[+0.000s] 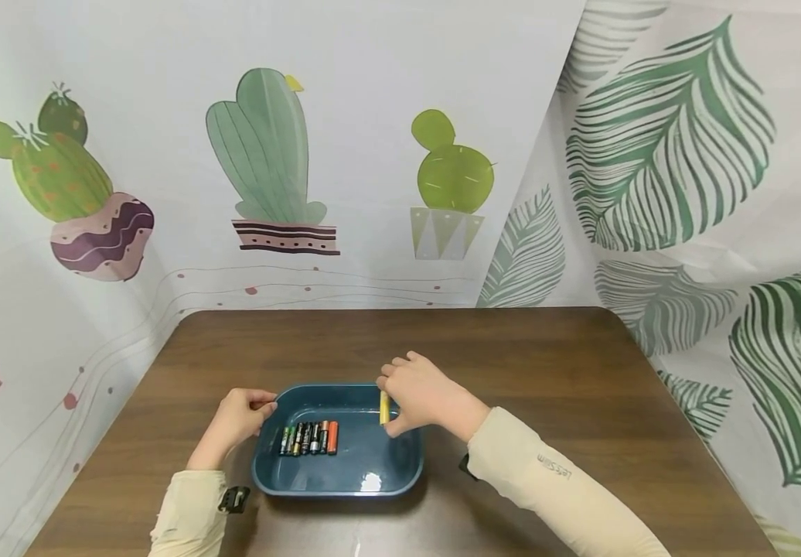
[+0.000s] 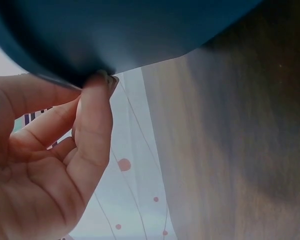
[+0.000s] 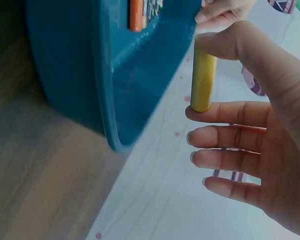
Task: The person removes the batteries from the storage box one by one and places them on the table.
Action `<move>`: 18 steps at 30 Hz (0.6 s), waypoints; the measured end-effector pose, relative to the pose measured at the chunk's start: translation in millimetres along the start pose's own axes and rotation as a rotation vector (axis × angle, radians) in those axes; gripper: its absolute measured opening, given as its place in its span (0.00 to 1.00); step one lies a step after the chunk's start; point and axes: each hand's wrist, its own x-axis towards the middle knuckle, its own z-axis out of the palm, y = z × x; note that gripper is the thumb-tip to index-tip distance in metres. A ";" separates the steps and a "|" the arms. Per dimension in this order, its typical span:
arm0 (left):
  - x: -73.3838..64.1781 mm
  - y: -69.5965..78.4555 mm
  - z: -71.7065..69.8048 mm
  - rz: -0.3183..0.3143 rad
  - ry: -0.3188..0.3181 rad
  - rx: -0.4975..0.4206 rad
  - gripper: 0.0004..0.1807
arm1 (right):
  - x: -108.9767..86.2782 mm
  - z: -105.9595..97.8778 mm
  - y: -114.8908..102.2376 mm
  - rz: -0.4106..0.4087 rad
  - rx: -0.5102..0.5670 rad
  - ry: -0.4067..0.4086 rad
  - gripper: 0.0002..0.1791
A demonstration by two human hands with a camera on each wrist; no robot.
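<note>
A blue rectangular tray stands on the table. Along its left side lies a row of several batteries, mostly dark, with an orange one at the right end. My left hand pinches the tray's rim at the upper left corner, thumb and finger on the edge in the left wrist view. My right hand holds a yellow battery by its two ends, between thumb and index finger. The other fingers of that hand are extended. In the head view this battery appears over the tray's right end.
The brown wooden table extends around the tray on all sides. Behind it hangs a white cloth printed with cacti, and leaf-printed cloth covers the right side.
</note>
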 end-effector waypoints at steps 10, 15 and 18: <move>-1.8 -0.3 -3.0 -0.008 -0.003 -0.010 0.12 | -22.5 -7.1 24.5 0.042 0.023 0.095 0.24; -1.5 -1.0 -1.4 0.004 0.002 -0.012 0.12 | -35.9 -5.6 33.6 0.077 0.054 0.097 0.26; -0.6 -1.7 0.3 0.008 0.005 -0.010 0.12 | -44.6 -3.2 38.1 0.100 0.073 0.092 0.26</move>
